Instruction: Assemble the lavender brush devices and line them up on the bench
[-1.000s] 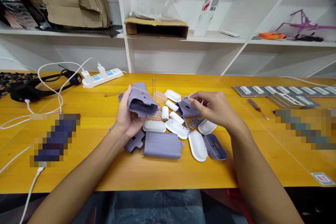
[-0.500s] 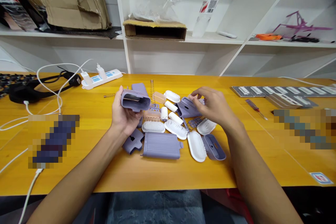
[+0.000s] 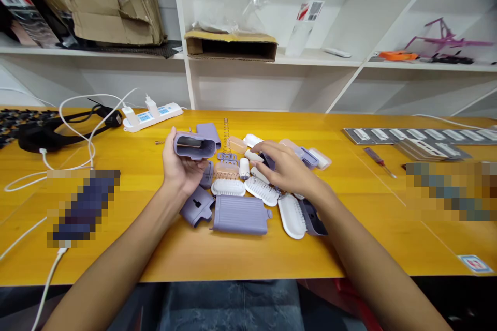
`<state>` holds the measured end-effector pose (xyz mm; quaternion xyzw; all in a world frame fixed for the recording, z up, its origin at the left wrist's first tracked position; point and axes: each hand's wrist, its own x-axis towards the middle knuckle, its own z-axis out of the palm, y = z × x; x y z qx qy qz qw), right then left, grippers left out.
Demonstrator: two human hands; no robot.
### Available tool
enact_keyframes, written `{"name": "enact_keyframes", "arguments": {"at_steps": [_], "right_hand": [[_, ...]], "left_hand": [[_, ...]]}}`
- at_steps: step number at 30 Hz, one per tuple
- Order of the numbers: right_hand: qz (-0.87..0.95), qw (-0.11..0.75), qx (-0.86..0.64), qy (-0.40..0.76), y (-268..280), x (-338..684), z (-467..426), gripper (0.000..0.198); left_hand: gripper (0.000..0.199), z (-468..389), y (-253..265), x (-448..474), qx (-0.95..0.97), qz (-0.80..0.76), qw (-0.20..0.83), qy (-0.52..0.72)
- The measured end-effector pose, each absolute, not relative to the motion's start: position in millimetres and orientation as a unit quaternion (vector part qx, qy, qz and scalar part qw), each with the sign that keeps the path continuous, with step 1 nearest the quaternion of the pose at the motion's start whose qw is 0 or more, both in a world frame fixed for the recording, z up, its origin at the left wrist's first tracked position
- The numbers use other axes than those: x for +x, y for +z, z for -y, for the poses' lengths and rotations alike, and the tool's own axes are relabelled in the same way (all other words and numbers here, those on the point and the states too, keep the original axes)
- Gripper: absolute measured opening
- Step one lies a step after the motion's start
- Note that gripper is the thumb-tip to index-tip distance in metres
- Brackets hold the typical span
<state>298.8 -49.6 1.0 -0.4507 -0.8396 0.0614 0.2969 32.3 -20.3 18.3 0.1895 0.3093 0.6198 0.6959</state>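
Note:
My left hand [image 3: 179, 168] is wrapped round a hollow purple plastic housing [image 3: 195, 151], its open end facing me and a dark strip showing inside. Over the pile, the thumb and fingers of my right hand [image 3: 285, 168] close round a small white cylinder [image 3: 253, 155] that lies among the parts. Another white cylinder [image 3: 244, 168] stands beside it. Nearer me are white bristled brush heads [image 3: 228, 187], a ribbed purple panel [image 3: 240, 214] and a purple piece with a cut-out [image 3: 197, 207]. Thin coil springs [image 3: 225, 134] lie behind. My right hand hides part of the pile.
A white power strip [image 3: 153, 116] with cables and a black headset [image 3: 42, 134] occupy the left. To the right lie a screwdriver [image 3: 378, 162] and a long grey rack [image 3: 419, 136]. White shelves [image 3: 248, 85] with a cardboard box [image 3: 116, 10] and a bottle [image 3: 308, 13] stand behind.
My right hand has moved left and slightly down, off the purple part on the right, to the white cylinder. My left hand keeps the purple housing, shifted slightly left.

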Motion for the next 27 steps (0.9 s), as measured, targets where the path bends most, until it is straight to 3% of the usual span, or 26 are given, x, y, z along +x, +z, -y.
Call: {"name": "enact_keyframes", "arguments": {"at_steps": [6,11,12,15,17,22,27], "right_hand": [[0.817,0.298,-0.485,0.094,-3.1,281.0,14.3,0.035],[0.699,0.364,-0.572,0.227,-14.4,240.3,-35.0,0.057],[0.690,0.368,-0.578,0.234,-16.6,233.2,-42.9,0.054],[0.677,0.382,-0.575,0.253,-19.5,221.0,-57.1,0.013],[0.667,0.411,-0.567,0.254,-17.0,220.6,-57.1,0.004],[0.646,0.505,-0.519,0.240,5.0,238.4,-27.2,0.017],[0.629,0.577,-0.413,0.319,17.9,264.7,13.8,0.037]], "left_hand": [[0.050,15.9,19.2,30.4,0.174,-0.321,0.693,0.621],[0.038,12.2,16.7,31.3,0.193,-0.321,0.675,0.635],[0.036,11.3,15.9,31.6,0.203,-0.320,0.666,0.642],[0.034,8.2,13.5,31.1,0.233,-0.320,0.651,0.648],[0.036,6.0,12.6,29.2,0.237,-0.323,0.653,0.643],[0.040,2.5,11.9,24.4,0.210,-0.324,0.673,0.631],[0.041,2.5,9.6,26.1,0.164,-0.323,0.696,0.620]]}}
